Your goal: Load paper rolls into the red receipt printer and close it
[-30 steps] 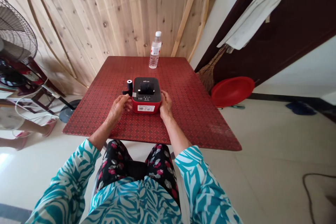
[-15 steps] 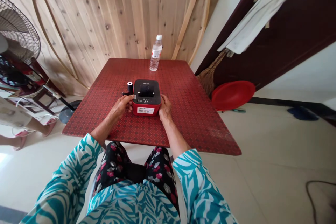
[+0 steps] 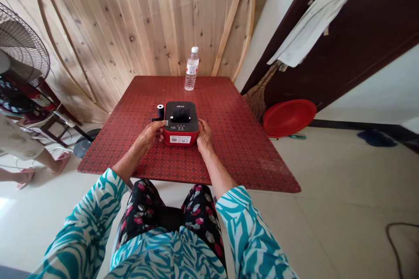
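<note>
A small receipt printer (image 3: 181, 140), with a black top and red sides, sits on the table between my hands. Its white label faces me, and a dark recess shows in the top. My left hand (image 3: 153, 134) has its thumb on the printer's left front corner, with the fingers curled against the side. Along the right side my right hand (image 3: 204, 135) is pressed, its fingers partly hidden behind the printer. Just beyond my left hand stands a black roll (image 3: 160, 111) with a white end. A flat black piece beside the roll is too small to name.
The red patterned table (image 3: 242, 157) also holds a clear water bottle (image 3: 191, 69) at its far edge. To the left are a standing fan (image 3: 22, 48) and another person's legs (image 3: 42, 159). A red basin (image 3: 290, 117) and a broom (image 3: 258, 96) are at the right.
The view has shifted slightly. Both hands keep the same hold on the printer, which has not visibly moved on the table.
</note>
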`<action>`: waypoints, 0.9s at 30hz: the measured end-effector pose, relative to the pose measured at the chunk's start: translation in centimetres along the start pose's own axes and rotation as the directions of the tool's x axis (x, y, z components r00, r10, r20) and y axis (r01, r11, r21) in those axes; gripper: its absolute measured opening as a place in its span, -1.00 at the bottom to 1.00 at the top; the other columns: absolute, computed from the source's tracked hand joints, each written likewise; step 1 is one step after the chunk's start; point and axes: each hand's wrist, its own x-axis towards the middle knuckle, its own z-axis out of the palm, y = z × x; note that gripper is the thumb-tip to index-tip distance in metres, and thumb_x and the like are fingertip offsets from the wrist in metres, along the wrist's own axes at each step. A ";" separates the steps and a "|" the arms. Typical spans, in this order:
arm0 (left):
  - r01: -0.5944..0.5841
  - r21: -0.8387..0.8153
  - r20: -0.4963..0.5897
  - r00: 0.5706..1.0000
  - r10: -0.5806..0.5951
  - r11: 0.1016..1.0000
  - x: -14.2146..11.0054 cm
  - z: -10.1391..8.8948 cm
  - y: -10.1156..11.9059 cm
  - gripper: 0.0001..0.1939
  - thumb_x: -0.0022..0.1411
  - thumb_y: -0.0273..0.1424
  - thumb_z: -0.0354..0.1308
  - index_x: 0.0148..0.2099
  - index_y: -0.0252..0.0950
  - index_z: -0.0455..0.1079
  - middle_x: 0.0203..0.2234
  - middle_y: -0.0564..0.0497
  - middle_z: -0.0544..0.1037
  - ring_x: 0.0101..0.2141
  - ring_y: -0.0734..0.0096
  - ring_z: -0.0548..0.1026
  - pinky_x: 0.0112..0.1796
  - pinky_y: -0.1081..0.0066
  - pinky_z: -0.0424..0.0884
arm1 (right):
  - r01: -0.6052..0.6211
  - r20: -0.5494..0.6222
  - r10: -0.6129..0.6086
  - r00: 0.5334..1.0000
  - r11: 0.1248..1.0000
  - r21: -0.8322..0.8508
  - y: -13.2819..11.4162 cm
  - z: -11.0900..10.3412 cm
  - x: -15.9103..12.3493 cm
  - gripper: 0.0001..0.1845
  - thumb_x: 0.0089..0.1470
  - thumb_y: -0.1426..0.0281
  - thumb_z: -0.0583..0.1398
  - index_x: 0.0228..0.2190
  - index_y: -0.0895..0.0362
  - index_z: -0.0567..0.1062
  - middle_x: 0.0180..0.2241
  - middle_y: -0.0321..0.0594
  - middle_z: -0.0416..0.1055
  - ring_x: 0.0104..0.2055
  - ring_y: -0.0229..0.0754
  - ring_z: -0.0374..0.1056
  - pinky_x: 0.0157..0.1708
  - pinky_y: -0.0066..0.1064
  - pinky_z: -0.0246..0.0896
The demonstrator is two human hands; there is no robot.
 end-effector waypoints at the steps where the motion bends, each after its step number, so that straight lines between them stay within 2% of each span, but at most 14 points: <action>1: 0.005 0.001 -0.001 1.000 -0.005 1.000 0.0 0.0 0.1 -0.66 -0.09 -0.14 0.28 -0.45 -0.29 0.30 -0.70 0.16 0.33 -0.73 0.60 0.30 -0.69 0.55 0.20 | 0.004 -0.003 -0.004 1.000 1.000 -0.003 0.0 0.0 0.0 -0.59 0.08 0.08 0.06 -0.24 0.06 0.54 -0.19 -0.20 0.57 -0.10 -0.10 0.44 -0.02 -0.18 0.30; 6: 0.056 -0.024 0.000 0.998 -0.056 0.998 -0.1 0.4 0.6 -0.74 -0.03 -0.24 0.22 -0.53 -0.30 0.28 -0.73 0.14 0.30 -0.74 0.61 0.27 -0.71 0.56 0.18 | 0.020 -0.009 -0.020 1.000 1.000 -0.012 -0.4 0.0 -0.2 -0.58 0.09 0.08 0.06 -0.25 0.07 0.55 -0.17 -0.17 0.57 -0.08 -0.08 0.44 0.02 -0.15 0.28; 13: 0.088 -0.011 0.013 0.996 -0.088 0.996 0.2 0.4 0.8 -0.73 -0.03 -0.27 0.14 -0.63 -0.29 0.24 -0.78 0.11 0.28 -0.77 0.60 0.26 -0.72 0.57 0.18 | 0.016 -0.019 -0.017 1.000 1.000 -0.019 -0.5 -0.1 -0.2 -0.58 0.10 0.09 0.05 -0.24 0.08 0.55 -0.16 -0.16 0.57 -0.07 -0.08 0.44 0.03 -0.14 0.27; 21: 0.072 0.013 -0.002 0.997 -0.072 0.997 0.2 0.6 1.1 -0.80 -0.01 -0.32 0.09 -0.59 -0.29 0.25 -0.78 0.13 0.29 -0.78 0.58 0.27 -0.71 0.54 0.19 | -0.010 -0.034 0.012 0.999 0.998 0.062 0.3 0.4 0.0 -0.62 0.08 0.12 0.07 -0.25 0.07 0.53 -0.21 -0.20 0.57 -0.11 -0.11 0.44 -0.02 -0.20 0.29; 27: 0.072 0.008 -0.014 0.997 -0.072 0.997 0.4 0.7 1.1 -0.85 -0.03 -0.37 0.10 -0.56 -0.29 0.24 -0.79 0.16 0.26 -0.79 0.57 0.25 -0.72 0.53 0.18 | -0.002 -0.050 0.004 0.999 0.999 0.037 0.6 0.2 0.1 -0.61 0.09 0.10 0.08 -0.23 0.06 0.54 -0.20 -0.21 0.57 -0.09 -0.12 0.44 0.02 -0.20 0.27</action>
